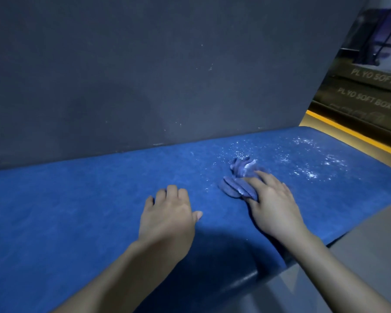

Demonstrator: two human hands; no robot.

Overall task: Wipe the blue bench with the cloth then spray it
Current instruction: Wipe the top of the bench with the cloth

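Powder [309,163] lies scattered on the blue bench [77,199] beyond your cloth [239,184], which your right hand [273,199] presses flat, fingers spread; your left hand [167,213] rests empty alongside. Bunched cloth may smear it, not lift it (no spray bottle visible).

The right hand [273,204] hides part of the cloth [239,179].
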